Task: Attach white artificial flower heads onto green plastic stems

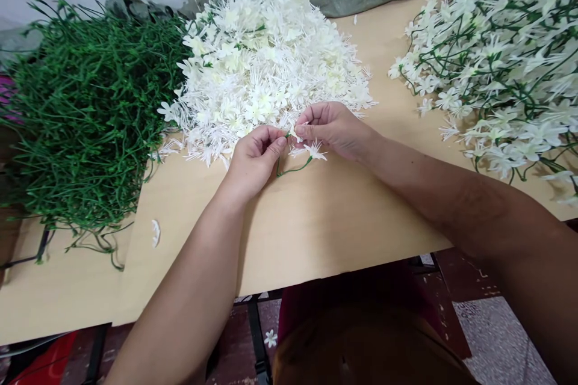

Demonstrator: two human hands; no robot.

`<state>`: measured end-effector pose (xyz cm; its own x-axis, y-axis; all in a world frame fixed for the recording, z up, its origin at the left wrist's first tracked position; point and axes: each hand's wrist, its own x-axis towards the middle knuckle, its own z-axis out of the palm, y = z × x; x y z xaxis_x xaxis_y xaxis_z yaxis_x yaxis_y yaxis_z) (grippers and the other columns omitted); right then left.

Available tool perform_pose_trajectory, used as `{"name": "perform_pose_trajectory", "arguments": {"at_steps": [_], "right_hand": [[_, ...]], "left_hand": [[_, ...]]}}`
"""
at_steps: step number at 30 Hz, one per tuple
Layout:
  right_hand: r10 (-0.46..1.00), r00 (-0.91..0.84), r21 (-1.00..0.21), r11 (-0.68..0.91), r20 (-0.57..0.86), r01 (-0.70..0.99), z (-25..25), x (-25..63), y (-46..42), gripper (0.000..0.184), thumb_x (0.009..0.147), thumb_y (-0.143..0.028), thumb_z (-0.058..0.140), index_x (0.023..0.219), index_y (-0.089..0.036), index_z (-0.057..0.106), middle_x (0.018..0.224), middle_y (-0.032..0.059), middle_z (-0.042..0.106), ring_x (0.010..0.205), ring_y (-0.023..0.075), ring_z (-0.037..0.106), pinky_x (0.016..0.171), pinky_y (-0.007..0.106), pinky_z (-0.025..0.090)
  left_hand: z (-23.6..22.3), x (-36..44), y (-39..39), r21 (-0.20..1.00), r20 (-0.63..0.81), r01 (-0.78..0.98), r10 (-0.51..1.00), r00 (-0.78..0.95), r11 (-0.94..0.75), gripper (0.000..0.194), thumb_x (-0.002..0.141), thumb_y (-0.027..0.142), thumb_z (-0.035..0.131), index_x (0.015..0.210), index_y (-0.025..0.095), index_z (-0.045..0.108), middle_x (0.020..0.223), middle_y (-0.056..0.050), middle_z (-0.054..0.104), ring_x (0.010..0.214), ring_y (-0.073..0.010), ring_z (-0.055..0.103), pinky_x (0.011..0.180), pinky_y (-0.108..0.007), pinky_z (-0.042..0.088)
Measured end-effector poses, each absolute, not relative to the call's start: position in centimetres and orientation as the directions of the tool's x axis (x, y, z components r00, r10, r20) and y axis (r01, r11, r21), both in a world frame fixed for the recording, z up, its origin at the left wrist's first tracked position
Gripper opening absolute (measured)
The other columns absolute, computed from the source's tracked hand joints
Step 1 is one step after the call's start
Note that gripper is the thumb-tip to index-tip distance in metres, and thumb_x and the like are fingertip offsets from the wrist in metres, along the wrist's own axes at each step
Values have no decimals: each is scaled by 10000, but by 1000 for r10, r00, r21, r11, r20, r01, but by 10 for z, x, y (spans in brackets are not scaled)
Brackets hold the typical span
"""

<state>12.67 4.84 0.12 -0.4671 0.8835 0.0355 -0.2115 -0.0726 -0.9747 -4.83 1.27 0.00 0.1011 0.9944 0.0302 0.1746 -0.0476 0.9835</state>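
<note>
Between thumb and finger, my left hand [257, 159] pinches a green plastic stem [291, 169] whose lower branch hangs below the fingers. A white artificial flower [315, 151] sits on the end of that branch. My right hand [332, 127] is closed on a small white blossom [294, 134] at the stem's upper tip, close beside the left fingertips. Just behind both hands rises a large heap of loose white flower heads [275, 54].
A pile of green stems [94, 102] covers the left side. Flowers joined to stems [506, 72] are heaped at right. One white petal piece [156, 233] lies on the tan board [307, 234]. A fallen flower [271, 338] rests below the board's front edge.
</note>
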Motion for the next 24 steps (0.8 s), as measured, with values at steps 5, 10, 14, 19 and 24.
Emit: {"name": "perform_pose_trajectory", "arguments": {"at_steps": [5,10,14,19,24], "right_hand": [[890,-446,-990,34,93,-140,-1,126,50,401,617,-395,871,713,-139,576,604,-12,619,574,88,584,542,212,486],[890,-383,-963,270,247,7,-2,123,46,254,707,-289,791,715,-142,584,642,-15,607,613,88,568,612,238,490],[872,-383,-925,367,305,100,0,123,43,250,744,-328,751,716,-146,581,665,-6,605,657,104,575,662,265,499],[868,-430,-957,288,246,34,-2,122,43,350,719,-440,771,735,-154,571,622,-17,588,580,90,549,596,249,496],[888,-417,-978,210,194,-7,-5,118,41,391,677,-458,808,741,-156,568,641,-18,593,602,95,576,615,250,520]], "left_hand": [[1,-47,13,984,33,171,994,103,-50,174,788,339,683,734,194,602,545,20,507,483,-109,400,452,-250,298],[1,-46,15,973,39,222,995,88,-58,223,825,280,646,655,190,533,511,37,427,473,-100,331,456,-252,250],[-4,-47,17,962,54,264,995,87,-76,212,850,224,604,657,190,523,540,34,420,505,-108,341,484,-252,273],[-10,-47,18,951,106,285,992,68,-122,229,871,238,590,663,194,505,563,27,434,545,-117,377,515,-246,315],[-9,-44,17,955,114,271,992,52,-124,284,866,292,619,645,198,466,567,26,453,552,-115,404,526,-243,350]]}}
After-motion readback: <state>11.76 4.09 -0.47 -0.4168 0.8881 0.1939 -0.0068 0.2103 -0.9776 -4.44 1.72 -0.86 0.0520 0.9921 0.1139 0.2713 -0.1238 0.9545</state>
